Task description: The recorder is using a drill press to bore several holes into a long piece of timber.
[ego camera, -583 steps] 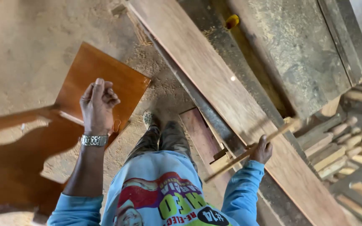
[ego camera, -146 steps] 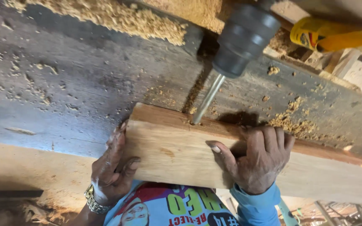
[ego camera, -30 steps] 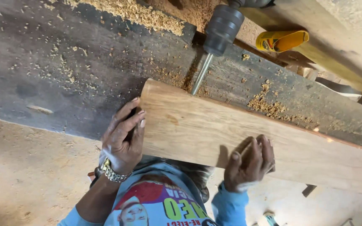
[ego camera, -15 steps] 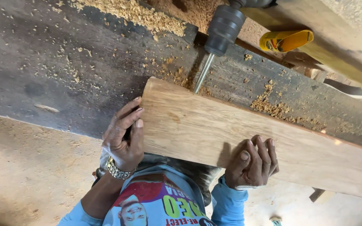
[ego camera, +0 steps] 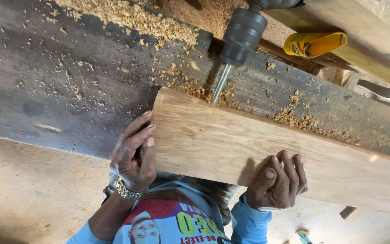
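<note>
The left hand [ego camera: 134, 156] has its fingers [ego camera: 136, 135] pressed together against the rounded end of the pale plank [ego camera: 258, 149], the thumb tucked behind the end grain, so the hand caps the end rather than wrapping it; a metal watch [ego camera: 126, 192] sits on the wrist. The right hand [ego camera: 277, 181] has its fingers [ego camera: 290, 169] curled over the near edge of the same plank and clamped on it. Compared with half a second ago the plank's end has slid slightly along the table and nearer the bit [ego camera: 221, 83], whose tip now meets the plank's far edge, where a second ago it stood clear of the end; judging from this, the board is being fed and lined up against the bit for boring. The plank is smooth, light-tan planed timber with fine straight grain and a rounded end, lying flat on the dark, rough, weathered table [ego camera: 59, 86], which is strewn with coarse yellow shavings [ego camera: 132, 16]. Above it the dark grey cylindrical chuck [ego camera: 242, 36] holds the slim bright steel bit at a slant. A yellow plastic object [ego camera: 314, 44] lies beyond, and the sandy floor [ego camera: 28, 199] shows below the table.
</note>
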